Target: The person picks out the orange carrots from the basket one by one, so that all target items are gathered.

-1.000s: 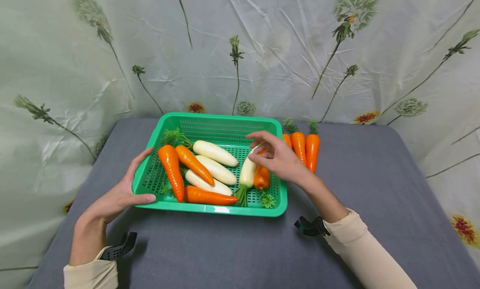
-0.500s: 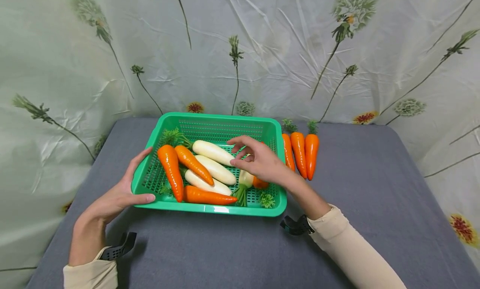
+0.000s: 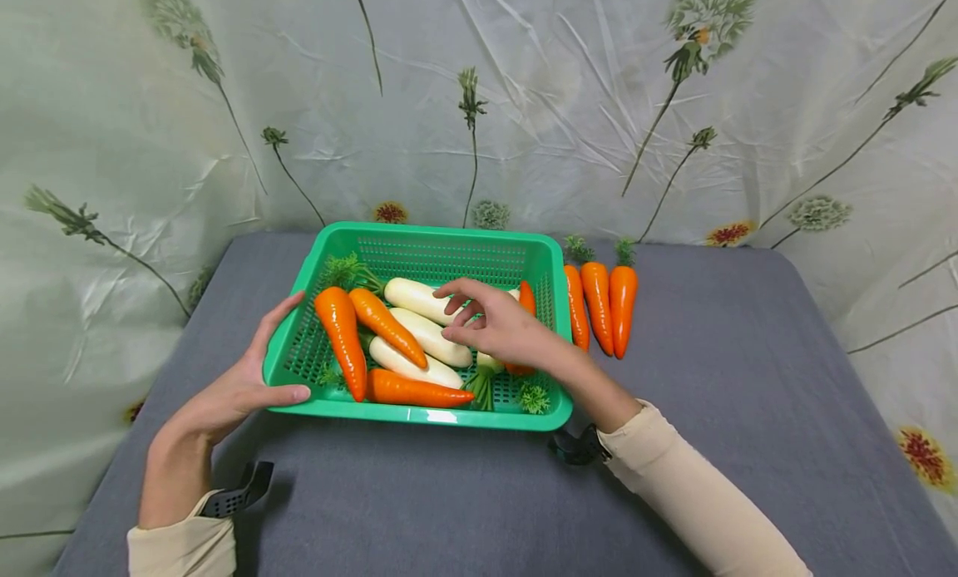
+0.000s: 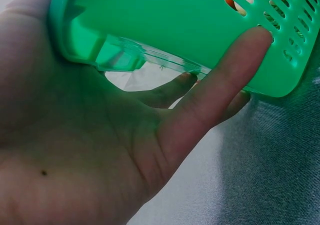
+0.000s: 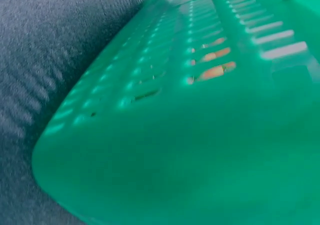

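A green plastic basket point(image 3: 516, 421) holds orange carrots point(image 3: 340, 336) and white radishes point(image 3: 413, 367). My left hand point(image 3: 232, 386) grips its left front corner, thumb along the front rim and fingers at the left side. In the left wrist view, fingers lie against the slotted basket wall point(image 4: 150, 25). Over the basket, my right hand point(image 3: 497, 323) hangs with loosely bent fingers above the radishes, thumb and index apart, nothing seen between them. It partly hides a radish and a carrot point(image 3: 527, 297) on the right. The right wrist view shows only the basket's outer wall point(image 5: 150, 155) and cloth.
Outside the basket's right wall, three carrots point(image 3: 623, 311) lie side by side, green tops toward the back. Grey cloth point(image 3: 733, 377) covers the table. A curtain point(image 3: 569, 103) printed with flowers hangs behind. Leafy carrot tops point(image 3: 535, 398) show inside the basket.
My right hand has moved left across the basket, from the radish and carrot at the right to above the middle radishes. The left hand and basket have stayed put.
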The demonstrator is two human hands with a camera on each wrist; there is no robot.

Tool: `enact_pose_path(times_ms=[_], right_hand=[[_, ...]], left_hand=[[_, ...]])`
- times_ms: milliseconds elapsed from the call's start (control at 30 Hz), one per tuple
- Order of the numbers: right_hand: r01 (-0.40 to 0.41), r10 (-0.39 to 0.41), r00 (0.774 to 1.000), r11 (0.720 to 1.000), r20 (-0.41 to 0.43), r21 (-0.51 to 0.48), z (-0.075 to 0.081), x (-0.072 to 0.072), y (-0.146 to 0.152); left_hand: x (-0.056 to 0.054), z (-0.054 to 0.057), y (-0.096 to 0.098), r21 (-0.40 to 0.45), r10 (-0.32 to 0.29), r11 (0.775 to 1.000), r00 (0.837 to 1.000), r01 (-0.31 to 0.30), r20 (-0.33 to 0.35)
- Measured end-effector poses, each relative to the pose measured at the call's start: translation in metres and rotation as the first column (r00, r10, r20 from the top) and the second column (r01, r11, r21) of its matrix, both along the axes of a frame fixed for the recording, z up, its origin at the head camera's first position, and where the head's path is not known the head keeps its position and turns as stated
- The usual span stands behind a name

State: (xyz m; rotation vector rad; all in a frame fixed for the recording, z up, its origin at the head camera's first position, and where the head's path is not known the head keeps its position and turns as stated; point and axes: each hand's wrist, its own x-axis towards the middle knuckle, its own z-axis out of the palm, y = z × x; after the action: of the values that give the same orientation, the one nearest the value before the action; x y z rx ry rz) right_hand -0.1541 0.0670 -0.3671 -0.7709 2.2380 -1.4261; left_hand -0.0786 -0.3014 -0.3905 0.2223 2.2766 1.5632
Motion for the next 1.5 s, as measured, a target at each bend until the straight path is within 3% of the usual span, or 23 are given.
enact_pose_path(times_ms=[467, 933, 1167, 1500], right_hand=[[-0.075, 0.075, 0.997, 0.993, -0.001, 0.091, 0.003, -0.002, -0.018], [-0.13, 0.128, 0.992, 0.984, 0.019, 0.119, -0.003, -0.009, -0.027], [-0.204, 0.199, 0.979, 0.966, 0.045, 0.159, -0.007, -0.007, -0.031], [-0.252, 0.257, 0.966, 0.949, 0.001, 0.189, -0.011, -0.006, -0.035]], left_hand=[[0.001, -0.001, -0.001, 0.009, 0.007, 1.0, 1.0, -0.007, 0.005], [0.0, -0.001, -0.002, 0.0, 0.005, 1.0, 1.0, -0.005, -0.006], [0.0, 0.0, 0.001, 0.052, 0.003, 0.999, 1.0, -0.002, -0.017], [0.001, -0.001, 0.001, 0.024, 0.004, 1.0, 1.0, -0.004, -0.01]])
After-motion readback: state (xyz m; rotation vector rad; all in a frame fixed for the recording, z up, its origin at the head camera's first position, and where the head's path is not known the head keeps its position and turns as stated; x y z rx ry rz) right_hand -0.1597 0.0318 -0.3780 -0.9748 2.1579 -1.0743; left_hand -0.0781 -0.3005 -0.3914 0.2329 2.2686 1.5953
